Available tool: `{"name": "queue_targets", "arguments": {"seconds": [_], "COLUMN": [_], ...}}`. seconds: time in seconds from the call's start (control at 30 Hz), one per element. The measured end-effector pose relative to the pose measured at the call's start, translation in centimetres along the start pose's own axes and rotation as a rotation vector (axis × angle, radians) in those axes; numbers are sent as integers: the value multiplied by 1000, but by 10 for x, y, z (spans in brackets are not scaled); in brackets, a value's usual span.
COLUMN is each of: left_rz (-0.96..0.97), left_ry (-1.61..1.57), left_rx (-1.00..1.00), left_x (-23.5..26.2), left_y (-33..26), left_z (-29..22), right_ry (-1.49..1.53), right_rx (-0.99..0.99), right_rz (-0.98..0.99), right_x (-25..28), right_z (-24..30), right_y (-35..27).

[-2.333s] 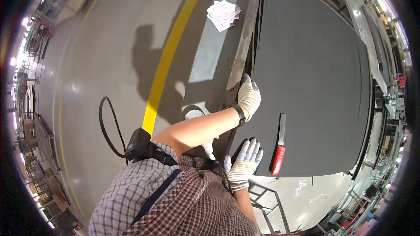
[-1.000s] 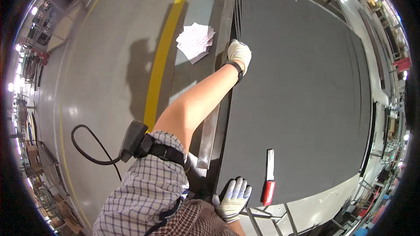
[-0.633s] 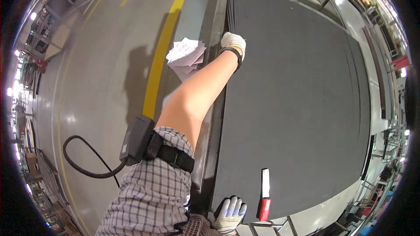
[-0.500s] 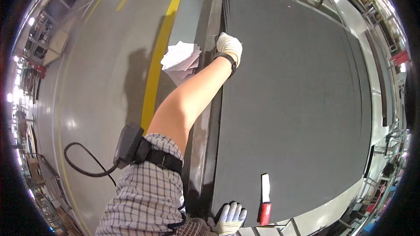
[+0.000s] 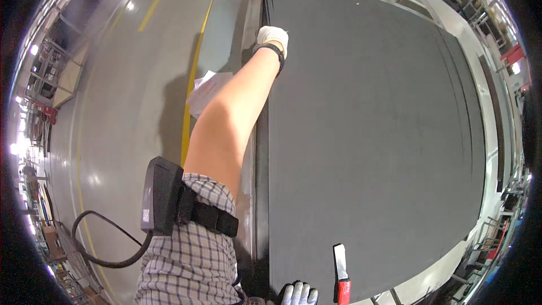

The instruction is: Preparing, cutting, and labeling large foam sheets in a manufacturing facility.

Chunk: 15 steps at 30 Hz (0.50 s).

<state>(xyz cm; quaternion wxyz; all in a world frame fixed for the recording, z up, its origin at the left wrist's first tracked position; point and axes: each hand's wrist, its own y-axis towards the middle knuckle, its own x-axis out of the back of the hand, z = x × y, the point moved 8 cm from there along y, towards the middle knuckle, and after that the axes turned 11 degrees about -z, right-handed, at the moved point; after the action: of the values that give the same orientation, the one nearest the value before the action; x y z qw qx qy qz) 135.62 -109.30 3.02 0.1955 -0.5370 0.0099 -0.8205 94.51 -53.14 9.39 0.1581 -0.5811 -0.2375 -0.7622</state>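
The big dark sheet (image 5: 372, 135) lies flat on the table; the gloved left hand (image 5: 272, 38) grips its far left edge; the right hand (image 5: 298, 293) rests open on its near edge, beside a red-handled knife (image 5: 341, 274).

Broad dark sheet stack (image 5: 372, 135) lies bare to the right of the outstretched left hand (image 5: 272, 38), open for passage; a red-handled knife (image 5: 341, 274) beside the right hand (image 5: 298, 293) and crumpled paper (image 5: 206, 91) left of the forearm are the only obstacles
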Motion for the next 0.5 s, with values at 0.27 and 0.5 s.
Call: {"name": "queue_targets", "arguments": {"seconds": [0.27, 0.5], "left_rz": [-338, -243], "left_ry": [136, -28], "left_rx": [-74, -46], "left_x": [35, 22], "left_y": [-14, 5], "left_z": [8, 14], "right_ry": [-15, -22], "right_rx": [5, 10], "right_rz": [-34, 12], "right_x": [17, 9], "right_z": [0, 0], "right_y": [10, 9]}}
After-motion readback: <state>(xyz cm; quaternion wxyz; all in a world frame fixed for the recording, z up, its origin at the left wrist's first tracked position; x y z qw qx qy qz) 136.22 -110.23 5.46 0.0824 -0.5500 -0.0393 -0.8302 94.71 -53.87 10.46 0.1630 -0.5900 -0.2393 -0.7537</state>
